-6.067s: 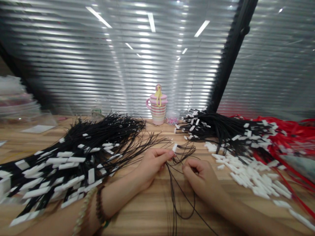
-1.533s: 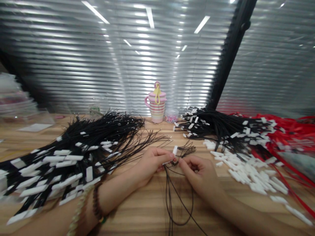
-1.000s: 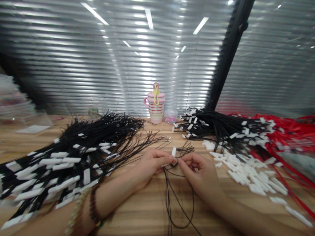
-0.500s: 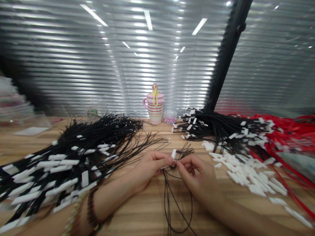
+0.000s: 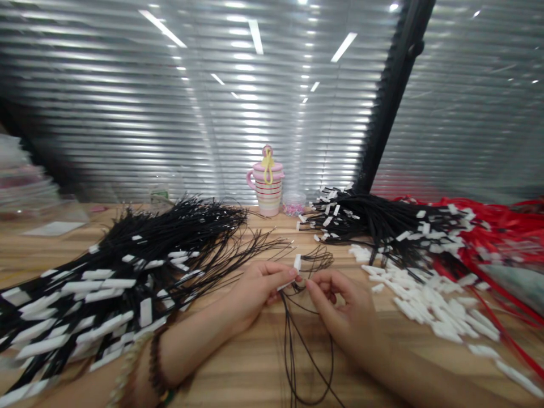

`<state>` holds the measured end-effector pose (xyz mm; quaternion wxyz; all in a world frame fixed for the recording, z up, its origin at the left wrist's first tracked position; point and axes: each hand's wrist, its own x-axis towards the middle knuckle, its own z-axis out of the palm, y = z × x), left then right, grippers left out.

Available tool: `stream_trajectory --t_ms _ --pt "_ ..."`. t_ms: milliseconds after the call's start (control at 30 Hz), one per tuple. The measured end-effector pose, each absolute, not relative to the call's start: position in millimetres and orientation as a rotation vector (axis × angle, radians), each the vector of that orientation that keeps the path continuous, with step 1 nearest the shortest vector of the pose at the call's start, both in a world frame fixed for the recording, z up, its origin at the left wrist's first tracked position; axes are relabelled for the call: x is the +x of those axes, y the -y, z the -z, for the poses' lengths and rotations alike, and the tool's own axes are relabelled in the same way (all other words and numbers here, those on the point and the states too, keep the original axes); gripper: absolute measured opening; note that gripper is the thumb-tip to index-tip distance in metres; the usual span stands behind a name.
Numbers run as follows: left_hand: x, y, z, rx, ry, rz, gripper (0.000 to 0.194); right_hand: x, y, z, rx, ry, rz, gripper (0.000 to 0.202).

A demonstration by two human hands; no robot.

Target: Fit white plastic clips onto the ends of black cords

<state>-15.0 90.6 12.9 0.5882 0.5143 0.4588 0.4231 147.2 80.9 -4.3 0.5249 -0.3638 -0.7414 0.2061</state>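
Thumb and fingers of my left hand (image 5: 263,286) pinch a small white plastic piece (image 5: 297,262), which stands up beyond the fingertips, together with thin black cord. Just to its right, my right hand (image 5: 340,297) has thumb and forefinger pressed together; whatever sits between them is too small to make out. Black cords (image 5: 291,345) hang below my left fingers and loop over the table toward me. More thin cord ends (image 5: 318,258) lie just beyond both hands.
To the left lies a heap of black cords (image 5: 170,226) with white tabs. Farther right are another black bundle (image 5: 374,215), loose white pieces (image 5: 425,300) and red straps (image 5: 510,226). A striped mug (image 5: 268,190) and a small clear tub (image 5: 294,204) stand at the back.
The white piece in my left hand has shifted slightly left. A little more space shows between the fingertips of my two hands.
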Motion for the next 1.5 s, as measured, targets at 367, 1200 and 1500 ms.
stream_trajectory --t_ms 367,1200,1500 --pt "-18 -92 -10 1.197 -1.095 -0.970 0.024 183 -108 -60 -0.563 1.173 -0.723 0.010" --pt "-16 -90 -13 1.223 -1.109 -0.964 0.026 157 -94 -16 -0.881 1.981 -0.214 0.007" --pt "-15 -90 -11 1.236 -1.067 -0.964 0.026 155 -96 -10 -0.838 1.988 -0.161 0.008"
